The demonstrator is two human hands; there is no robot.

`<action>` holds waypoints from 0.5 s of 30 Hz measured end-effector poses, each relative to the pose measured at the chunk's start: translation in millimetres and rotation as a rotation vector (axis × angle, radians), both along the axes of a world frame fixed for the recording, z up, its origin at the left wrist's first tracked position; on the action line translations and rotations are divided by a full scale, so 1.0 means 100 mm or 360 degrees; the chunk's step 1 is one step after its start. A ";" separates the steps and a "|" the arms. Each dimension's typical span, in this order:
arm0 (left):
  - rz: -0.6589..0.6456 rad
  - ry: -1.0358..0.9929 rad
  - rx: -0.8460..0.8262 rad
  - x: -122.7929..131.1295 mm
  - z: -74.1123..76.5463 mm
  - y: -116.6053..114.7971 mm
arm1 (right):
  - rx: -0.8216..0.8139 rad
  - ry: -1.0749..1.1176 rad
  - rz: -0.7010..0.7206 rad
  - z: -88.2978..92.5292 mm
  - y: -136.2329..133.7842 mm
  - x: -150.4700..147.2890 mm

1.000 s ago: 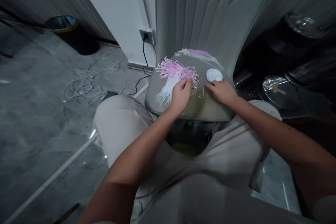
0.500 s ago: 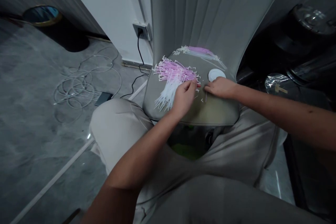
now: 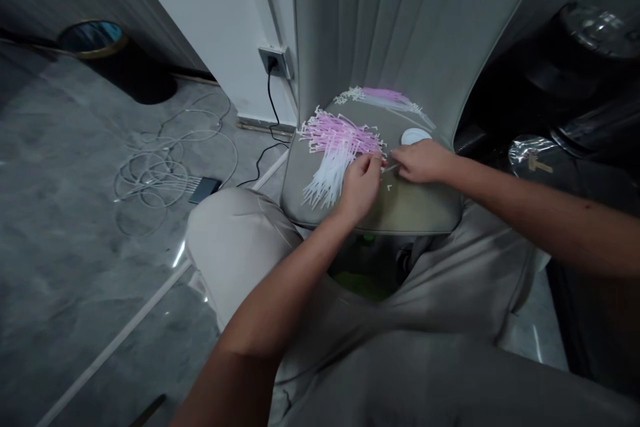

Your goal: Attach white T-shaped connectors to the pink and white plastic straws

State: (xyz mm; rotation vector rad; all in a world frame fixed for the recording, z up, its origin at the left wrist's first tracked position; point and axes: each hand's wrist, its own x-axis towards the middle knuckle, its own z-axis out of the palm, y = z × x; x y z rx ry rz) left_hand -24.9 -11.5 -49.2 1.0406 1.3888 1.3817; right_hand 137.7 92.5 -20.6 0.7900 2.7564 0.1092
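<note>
L hand (image 3: 360,188) is down at the near edge of the pink-and-white fan of thin plastic sticks (image 3: 340,150), fingers (image 3: 374,161) pinched together right on the pink ends. Got a stick? Can't tell. R hand (image 3: 423,161) reaches in from the right, fingertips (image 3: 406,161) closed up just beside a thin loose white stick (image 3: 393,167), hold unclear. Fan lies on a grey upholstered chair seat (image 3: 400,212), w/ a smaller pink-white row (image 3: 385,99) further back, near a round white disc (image 3: 416,137). Seat looks used as a makeshift bench: flat, within easy reach over the lap. Phone (image 3: 205,190) and coiled white cable (image 3: 150,177) sit on the floor, left.
</note>
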 end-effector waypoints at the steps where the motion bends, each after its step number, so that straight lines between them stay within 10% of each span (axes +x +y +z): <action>1: -0.0001 0.0009 0.0010 0.00 0.01 0.00 | 0.0025 0.0146 -0.0099 0.01 -0.05 0.04; 7: -0.0029 0.0044 0.0040 0.04 0.11 -0.09 | -0.0620 0.1809 -0.1269 -0.07 -0.48 0.23; 12: -0.0068 -0.0002 -0.0011 0.11 0.20 -0.19 | -0.1413 0.2195 -0.1280 -0.16 -0.81 0.15; 15: -0.0092 -0.0076 -0.0023 0.15 0.24 -0.25 | -0.1464 0.2188 -0.1277 -0.22 -0.95 0.10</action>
